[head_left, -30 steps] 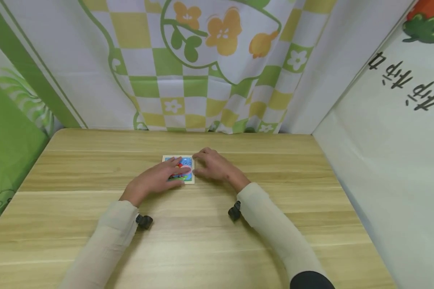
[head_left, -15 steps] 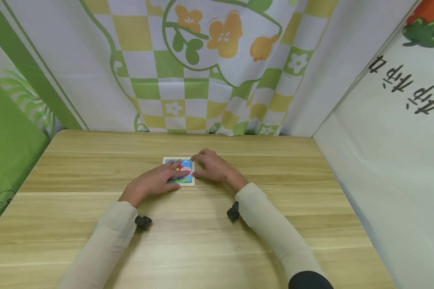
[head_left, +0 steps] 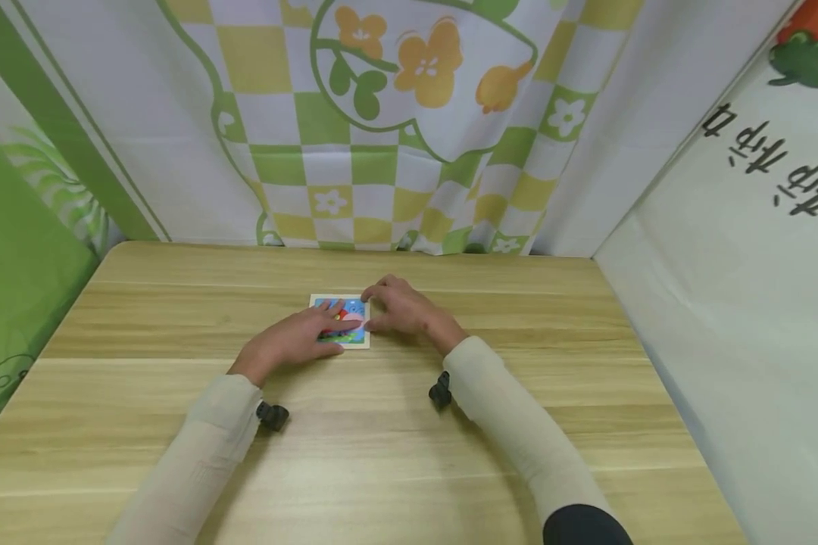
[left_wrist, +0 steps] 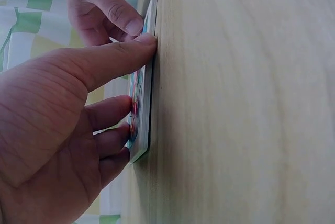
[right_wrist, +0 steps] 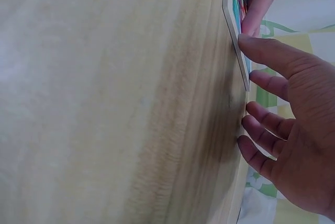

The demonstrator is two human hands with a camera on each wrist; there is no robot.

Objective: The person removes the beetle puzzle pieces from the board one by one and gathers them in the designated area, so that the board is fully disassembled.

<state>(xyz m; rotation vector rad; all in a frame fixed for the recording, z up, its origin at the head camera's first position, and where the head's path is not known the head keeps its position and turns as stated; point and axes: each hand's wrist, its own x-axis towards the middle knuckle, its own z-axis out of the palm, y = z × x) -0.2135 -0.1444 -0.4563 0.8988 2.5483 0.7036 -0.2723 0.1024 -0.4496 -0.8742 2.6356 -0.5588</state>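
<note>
A small square picture board, a blue cartoon picture with a pale wooden border, lies flat on the wooden table. My left hand rests across its left part, fingers spread over the picture, and the thumb lies at the near edge. Part of the picture is hidden beneath that hand. At the board's right side is my right hand, its thumb touching the border and its index fingertip close to the far right corner. The other right fingers hang loosely past the edge, holding nothing.
The wooden table stretches around the board on every side. Behind it hangs a green, yellow and white checked curtain. A white wall sheet borders the right side, and a green sheet the left.
My left thumb has drawn back slightly to the left along the near edge. Both hands otherwise stay nearly still at the board, and the head view has shifted a little.
</note>
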